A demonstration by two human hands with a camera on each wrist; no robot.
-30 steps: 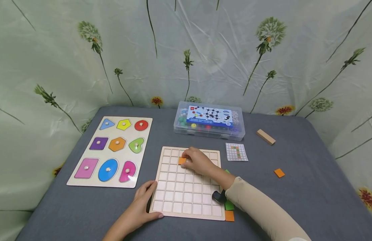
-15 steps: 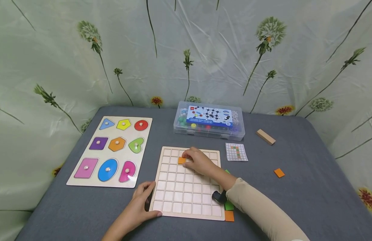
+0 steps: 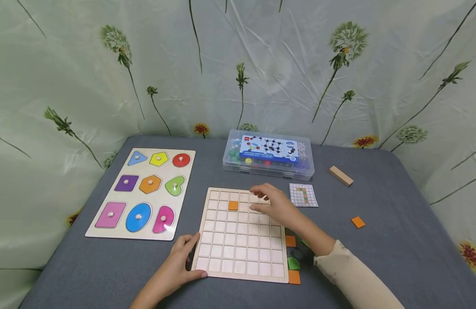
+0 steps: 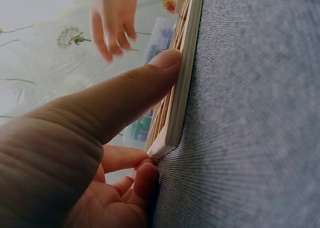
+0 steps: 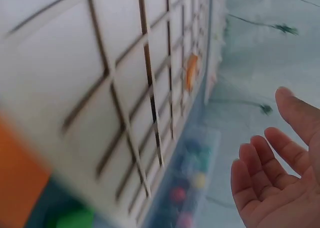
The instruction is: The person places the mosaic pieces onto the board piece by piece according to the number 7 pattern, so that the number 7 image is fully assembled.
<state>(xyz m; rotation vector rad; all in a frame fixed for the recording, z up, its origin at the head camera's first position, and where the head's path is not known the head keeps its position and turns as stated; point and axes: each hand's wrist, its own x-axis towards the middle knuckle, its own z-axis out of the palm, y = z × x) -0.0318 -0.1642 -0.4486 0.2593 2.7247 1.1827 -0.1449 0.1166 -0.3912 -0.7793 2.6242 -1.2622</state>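
Note:
A pale wooden grid board (image 3: 241,240) lies at the middle of the grey table, one orange square tile (image 3: 233,206) sitting in a cell of its second row. My left hand (image 3: 180,262) holds the board's near left corner, thumb along the front edge and fingers at the left side, as the left wrist view also shows. Above the board's far right part hovers my right hand (image 3: 274,206), fingers loosely bent and nothing between them. In the right wrist view the right palm (image 5: 280,188) is bare. A small pattern card (image 3: 303,195) with coloured squares lies just beyond that hand.
Orange tiles (image 3: 294,277) and a green tile (image 3: 293,263) lie along the board's right edge. Farther right are another orange tile (image 3: 358,222) and a wooden block (image 3: 341,176). A clear kit box (image 3: 269,171) stands behind; a shape puzzle (image 3: 141,197) lies left.
My right hand has let go of the orange tile, leaving it in its cell, and has moved right and up off the board. The left hand stays at the corner.

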